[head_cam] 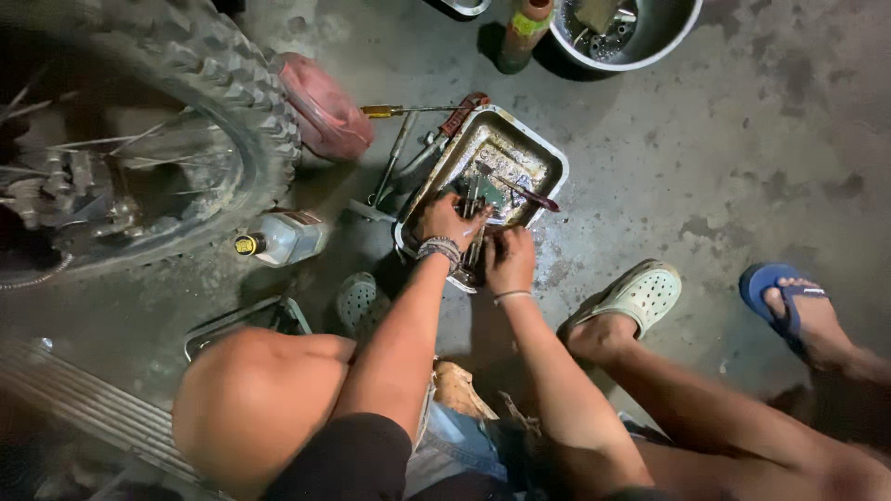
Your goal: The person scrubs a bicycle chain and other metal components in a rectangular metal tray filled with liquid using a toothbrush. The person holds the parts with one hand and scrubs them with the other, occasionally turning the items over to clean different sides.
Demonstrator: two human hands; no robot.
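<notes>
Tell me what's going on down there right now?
A person squats on a stained concrete floor, both hands in a rectangular metal tray of small tools. The left hand and right hand grip thin metal parts at its near end. A knobby motorcycle tyre stands to the left.

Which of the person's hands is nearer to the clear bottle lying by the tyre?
Left. The left hand is at the metal tray's near-left end, closer to the clear bottle; the right hand sits farther right.
</notes>
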